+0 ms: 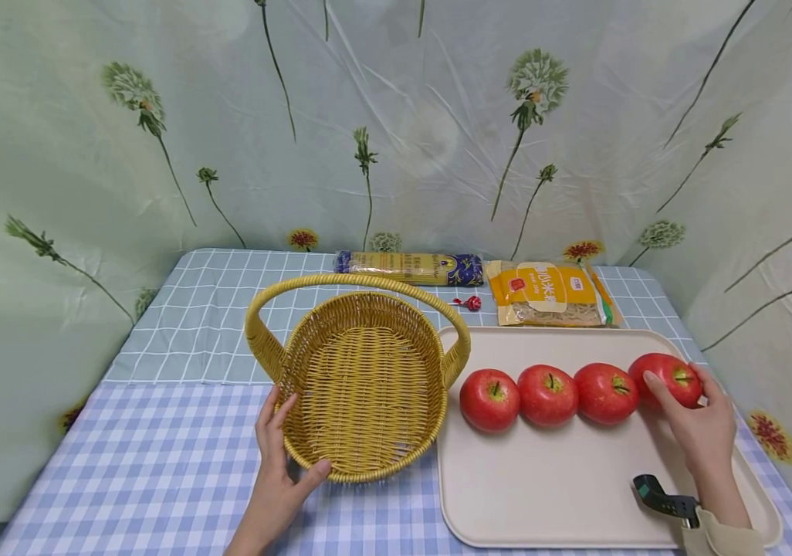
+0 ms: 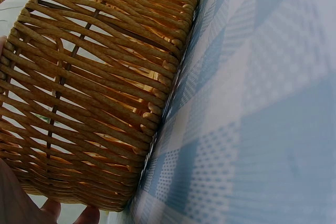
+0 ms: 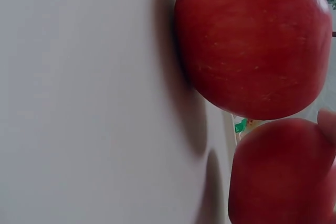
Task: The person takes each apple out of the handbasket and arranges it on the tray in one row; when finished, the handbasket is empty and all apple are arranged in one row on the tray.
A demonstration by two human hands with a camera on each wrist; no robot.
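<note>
My left hand (image 1: pixel 276 463) holds the near left side of a yellow woven basket (image 1: pixel 438 432) with a tall arched handle. Its thumb lies at the front rim and its fingers reach over the left rim. The left wrist view has the basket's wall (image 2: pixel 94 77) close up, with fingertips (image 2: pixel 88 215) at its lower edge. To the right, my right hand (image 1: pixel 705 421) grips the rightmost red apple (image 1: pixel 663 367), thumb on its near left side. That apple (image 3: pixel 283 177) fills the lower right wrist view, below a neighbouring apple (image 3: pixel 252 45).
More red apples (image 1: pixel 547 395) sit in a row on a cream tray (image 1: pixel 549 494). Behind lie a long pack of noodles (image 1: pixel 410 268), a yellow food bag (image 1: pixel 552 293) and a small red item (image 1: pixel 471 303). A checked cloth (image 1: pixel 160 463) covers the table, before a floral curtain (image 1: pixel 403 116).
</note>
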